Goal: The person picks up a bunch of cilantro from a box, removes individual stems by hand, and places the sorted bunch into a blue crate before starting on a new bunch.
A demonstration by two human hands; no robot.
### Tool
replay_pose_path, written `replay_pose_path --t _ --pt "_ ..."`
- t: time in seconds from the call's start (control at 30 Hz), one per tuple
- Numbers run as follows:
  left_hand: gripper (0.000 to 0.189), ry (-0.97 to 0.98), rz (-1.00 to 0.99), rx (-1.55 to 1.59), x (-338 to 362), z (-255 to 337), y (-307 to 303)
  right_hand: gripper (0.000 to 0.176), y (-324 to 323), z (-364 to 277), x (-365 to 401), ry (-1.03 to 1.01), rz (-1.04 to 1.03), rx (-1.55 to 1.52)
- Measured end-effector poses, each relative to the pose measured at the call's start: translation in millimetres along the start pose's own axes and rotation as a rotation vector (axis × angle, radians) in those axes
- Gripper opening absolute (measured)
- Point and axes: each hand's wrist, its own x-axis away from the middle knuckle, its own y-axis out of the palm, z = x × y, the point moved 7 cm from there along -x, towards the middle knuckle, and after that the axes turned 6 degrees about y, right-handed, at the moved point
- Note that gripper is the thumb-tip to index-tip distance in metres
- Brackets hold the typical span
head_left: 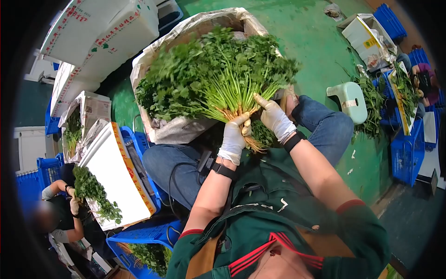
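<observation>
A large leafy bunch of greens with pale stems and tan roots, like celery or coriander [232,88], fans out in front of me, its root end toward my body. My left hand [234,135], in a white glove, is closed around the stems just above the roots. At the right side of the same root end, my right hand [275,118], also gloved, grips the stems, one finger lying along them. The roots [253,145] hang below my hands. Some fingertips are hidden among the stems.
A plastic-lined box [174,132] sits under the leaves. A white board [109,172] and a blue crate [144,239] with greens are at left, near a co-worker [62,204]. Styrofoam boxes [104,37] stand upper left. A pale green stool [349,101] is at right.
</observation>
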Motion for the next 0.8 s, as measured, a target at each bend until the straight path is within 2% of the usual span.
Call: replay_pose_path --t 0.07,0.1,0.13,0.2,0.23,0.27,0.33,0.4,0.47,0.5,0.53,0.6,0.63,0.67,0.73,0.77,0.8 --pt "0.007 0.004 0.026 0.009 -4.1 -3.3 -4.7 0.034 -11.4 16.4 -11.8 0.158 0.038 0.23" --pt "0.007 -0.006 0.07 0.034 -5.4 -5.9 -9.7 0.048 -26.0 16.4 -9.2 0.133 0.138 0.432" --pt "0.007 -0.02 0.118 0.061 -4.8 -8.9 -15.2 0.048 -13.7 7.2 2.3 0.14 0.141 0.432" --pt "0.007 -0.017 0.125 0.051 -4.9 -8.9 -14.3 0.049 -5.1 -7.9 23.2 0.221 0.295 0.508" --pt "0.006 -0.007 0.126 0.036 -5.4 -7.7 -14.2 0.045 -8.6 -15.5 29.3 0.249 0.359 0.69" --pt "0.006 -0.01 0.127 0.039 -5.9 -8.4 -15.3 0.045 -14.5 -15.4 29.3 0.251 0.361 0.691" --pt "0.006 0.002 0.115 0.035 -7.3 -9.6 -15.3 0.045 -17.3 -50.9 34.7 -0.218 0.585 1.184" --pt "0.005 -0.001 0.127 0.026 -8.3 -11.1 -15.4 0.051 11.4 -65.6 41.5 -0.271 0.621 1.166" --pt "0.005 0.001 0.138 0.006 -6.9 -8.9 -14.5 0.063 35.9 -76.9 32.2 -0.56 0.663 1.482" --pt "0.005 -0.01 0.143 0.017 -4.7 -9.2 -12.7 0.071 29.5 -70.0 18.2 -0.408 0.644 1.446" --pt "0.005 -0.018 0.148 0.028 -3.3 -9.0 -11.8 0.071 31.5 -70.0 16.1 -0.412 0.642 1.44" --pt "0.005 -0.02 0.135 0.052 -5.2 -9.9 -14.8 0.062 29.0 -50.9 1.7 -0.107 0.467 1.525" --pt "0.006 -0.01 0.169 0.032 -4.8 -9.6 -17.0 0.054 27.9 -47.0 1.7 -0.119 0.499 1.487" --pt "0.006 -0.001 0.202 0.011 -4.6 -9.8 -19.3 0.054 24.8 -45.4 2.1 -0.117 0.499 1.49" --pt "0.006 -0.002 0.194 0.01 -5.3 -10.2 -19.2 0.041 17.3 -38.7 4.6 -0.021 0.482 1.391" --pt "0.006 0.0 0.187 0.008 -5.7 -9.8 -19.2 0.031 23.9 -41.6 10.9 -0.134 0.512 1.441" --pt "0.006 -0.002 0.186 0.007 -6.9 -11.0 -20.6 0.031 25.1 -37.9 13.0 -0.133 0.515 1.44"
